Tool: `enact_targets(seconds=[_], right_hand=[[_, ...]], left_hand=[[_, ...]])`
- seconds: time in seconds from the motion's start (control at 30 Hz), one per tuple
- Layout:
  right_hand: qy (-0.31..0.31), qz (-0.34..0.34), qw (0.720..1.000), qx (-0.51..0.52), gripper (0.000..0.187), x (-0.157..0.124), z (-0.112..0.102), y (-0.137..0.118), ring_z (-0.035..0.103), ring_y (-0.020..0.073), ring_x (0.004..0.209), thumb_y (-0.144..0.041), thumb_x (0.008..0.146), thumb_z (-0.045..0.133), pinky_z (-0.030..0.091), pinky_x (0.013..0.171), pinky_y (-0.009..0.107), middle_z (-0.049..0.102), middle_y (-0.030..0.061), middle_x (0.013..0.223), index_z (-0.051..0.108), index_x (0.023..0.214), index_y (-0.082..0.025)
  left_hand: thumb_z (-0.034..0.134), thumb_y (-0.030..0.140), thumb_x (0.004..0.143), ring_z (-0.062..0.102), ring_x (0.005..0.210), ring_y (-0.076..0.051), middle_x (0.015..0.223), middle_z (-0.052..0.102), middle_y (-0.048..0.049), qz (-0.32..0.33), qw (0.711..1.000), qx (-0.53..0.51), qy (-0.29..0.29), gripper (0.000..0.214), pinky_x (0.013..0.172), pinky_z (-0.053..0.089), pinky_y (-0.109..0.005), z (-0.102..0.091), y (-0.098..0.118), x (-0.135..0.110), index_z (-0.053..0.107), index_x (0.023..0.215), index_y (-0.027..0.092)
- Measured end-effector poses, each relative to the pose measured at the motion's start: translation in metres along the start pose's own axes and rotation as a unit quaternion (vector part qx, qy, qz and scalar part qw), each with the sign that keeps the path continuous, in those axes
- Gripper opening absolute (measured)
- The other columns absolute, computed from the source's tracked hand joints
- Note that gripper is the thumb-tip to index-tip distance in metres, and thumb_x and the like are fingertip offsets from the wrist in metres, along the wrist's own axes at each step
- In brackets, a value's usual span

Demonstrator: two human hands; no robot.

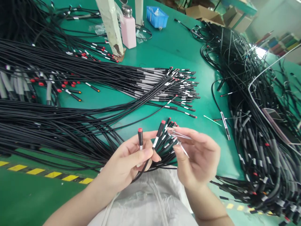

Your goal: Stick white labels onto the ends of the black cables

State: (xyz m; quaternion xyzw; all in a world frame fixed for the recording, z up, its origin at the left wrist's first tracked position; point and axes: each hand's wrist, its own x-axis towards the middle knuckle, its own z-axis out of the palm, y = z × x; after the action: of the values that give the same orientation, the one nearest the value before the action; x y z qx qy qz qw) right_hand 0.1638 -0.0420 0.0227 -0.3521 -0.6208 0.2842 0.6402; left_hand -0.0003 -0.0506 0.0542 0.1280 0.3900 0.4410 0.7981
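My left hand [131, 158] is closed on black cables, thumb pressed against the fingers. One red-capped connector [160, 131] with a white label leans up out of the grip. A second red-tipped connector [140, 137] stands upright between the fingers. Metal tweezers [180, 135] are pinched in my right hand [199, 153], their tips pointing left near the leaning connector. Whether the tips touch it I cannot tell. Just behind both hands lies a bunch of labelled cable ends [168, 142], partly hidden by the fingers.
Long black cable bundles [94, 70] cover the left of the green table [162, 51]; a tangled heap [254, 125] fills the right. At the back are a pink pump bottle [128, 31], a blue bin [157, 17] and a worn white post [110, 26]. A thin green stick [212, 120] lies right.
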Motion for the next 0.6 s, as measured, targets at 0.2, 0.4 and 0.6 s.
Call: enact_targets(seconds=[0.2, 0.4, 0.6], right_hand=[[-0.05, -0.005, 0.998, 0.023, 0.052, -0.0052, 0.0062, 0.0034, 0.072, 0.0222, 0.117, 0.003, 0.088, 0.061, 0.065, 0.098, 0.042, 0.072, 0.0105, 0.124, 0.053, 0.134, -0.021], [-0.06, -0.016, 0.998, 0.014, 0.052, -0.0035, 0.0061, 0.0044, 0.071, 0.022, 0.118, 0.003, 0.088, 0.061, 0.064, 0.098, 0.041, 0.072, 0.0121, 0.124, 0.052, 0.134, -0.019], [-0.06, -0.003, 0.998, -0.024, 0.044, -0.0038, 0.0033, 0.0052, 0.074, 0.0214, 0.113, 0.003, 0.089, 0.061, 0.064, 0.096, 0.039, 0.076, 0.0105, 0.116, 0.056, 0.126, -0.02]], left_hand=[[0.092, 0.024, 0.069, 0.053, 0.052, -0.005, 0.063, 0.066, 0.0007, -0.006, 1.0, -0.01, 0.001, 0.027, 0.048, 0.036, -0.013, -0.003, -0.0008, 0.0043, 0.085, 0.095, 0.028], [0.09, 0.022, 0.072, 0.047, 0.049, -0.003, 0.064, 0.069, 0.0, -0.015, 1.0, -0.006, 0.005, 0.026, 0.048, 0.036, -0.013, -0.0025, 0.0, 0.006, 0.085, 0.096, 0.029], [0.089, 0.021, 0.072, 0.053, 0.051, -0.005, 0.064, 0.068, 0.0002, -0.015, 1.0, -0.006, -0.006, 0.027, 0.048, 0.037, -0.014, -0.0037, -0.002, 0.0089, 0.085, 0.098, 0.028]])
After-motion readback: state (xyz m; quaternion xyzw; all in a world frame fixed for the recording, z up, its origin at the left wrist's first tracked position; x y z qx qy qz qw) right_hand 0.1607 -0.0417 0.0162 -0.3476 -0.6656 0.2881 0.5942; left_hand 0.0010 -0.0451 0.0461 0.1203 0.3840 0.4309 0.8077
